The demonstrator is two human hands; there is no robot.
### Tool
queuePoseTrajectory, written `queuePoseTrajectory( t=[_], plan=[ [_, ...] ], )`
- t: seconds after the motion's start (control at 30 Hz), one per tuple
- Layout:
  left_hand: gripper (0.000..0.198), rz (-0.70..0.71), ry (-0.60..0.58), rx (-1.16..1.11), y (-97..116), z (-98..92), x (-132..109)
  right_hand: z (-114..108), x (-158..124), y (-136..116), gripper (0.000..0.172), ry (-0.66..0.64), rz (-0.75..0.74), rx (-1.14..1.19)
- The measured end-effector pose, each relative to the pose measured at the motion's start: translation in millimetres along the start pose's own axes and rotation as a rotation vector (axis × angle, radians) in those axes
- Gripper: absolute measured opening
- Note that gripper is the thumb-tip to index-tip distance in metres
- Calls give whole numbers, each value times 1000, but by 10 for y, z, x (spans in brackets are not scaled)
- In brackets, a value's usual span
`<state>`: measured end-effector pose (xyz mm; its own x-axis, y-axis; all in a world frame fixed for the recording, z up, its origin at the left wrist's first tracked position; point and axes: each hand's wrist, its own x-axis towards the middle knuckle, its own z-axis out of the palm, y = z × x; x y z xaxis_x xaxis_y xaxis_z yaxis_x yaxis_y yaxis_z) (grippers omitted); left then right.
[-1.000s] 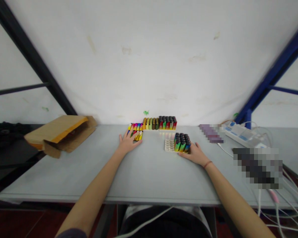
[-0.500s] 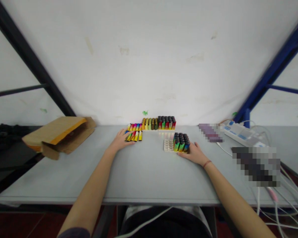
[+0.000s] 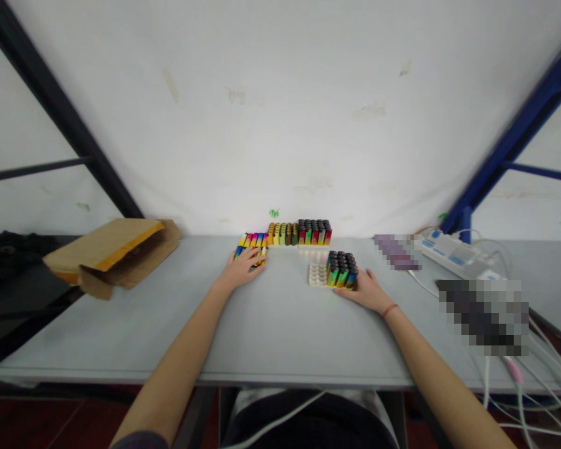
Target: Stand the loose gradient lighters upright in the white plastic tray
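White plastic holed tray (image 3: 318,275): right fingers (image 3: 348,293) half-curled round its end, seemingly steadying; left of it, left fingers (image 3: 247,257) arch over multicoloured cylinders (image 3: 254,239), grip unclear.

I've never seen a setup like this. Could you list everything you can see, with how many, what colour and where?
Table: one, grey, against the wall
Wall: one, white, behind
Cardboard box: one, brown, left, open
Lying tubes: several, multicoloured, left of centre
Yellow-to-brown tubes: many, back centre
Black-topped tubes: many, red and green, back, right of those
Front tray: one, white, black-topped tubes filling its right part
Power strip: one, white and blue, right
Cables: several, mostly white, right
Pixelated patches: two, purplish and dark, right
Posts: black left, blue right
Left hand: one, bare, over the lying tubes
Right hand: one, bare, red wristband, at the front tray's right end
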<state>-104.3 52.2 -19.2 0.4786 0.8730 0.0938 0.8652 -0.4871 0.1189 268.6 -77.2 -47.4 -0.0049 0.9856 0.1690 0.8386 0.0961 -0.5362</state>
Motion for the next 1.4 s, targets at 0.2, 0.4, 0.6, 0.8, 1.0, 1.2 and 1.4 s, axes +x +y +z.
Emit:
queuePoseTrajectory(
  t=[0.2,0.4,0.6,0.8,1.0,1.2,1.4],
  plan=[
    [44,-16,48,8,-57,43,-14,-4,7,4,76,-16,5,-4],
    [46,-25,84,13,17,58,-2,-3,4,5,73,-8,-2,-19],
    [68,75,237,-137,429,-19,102,12,5,13,72,6,-1,-23],
    [113,335,9,-583,1381,243,451,15,9,17,76,-3,5,-30],
    [90,405,-94,-695,1647,323,692,10,13,12,76,-19,-8,-1],
    [78,354,-68,-645,1599,196,650,28,21,22,78,-2,-5,6],
    [66,288,-51,-764,1647,322,602,27,24,5,82,-4,0,-11]
  ],
)
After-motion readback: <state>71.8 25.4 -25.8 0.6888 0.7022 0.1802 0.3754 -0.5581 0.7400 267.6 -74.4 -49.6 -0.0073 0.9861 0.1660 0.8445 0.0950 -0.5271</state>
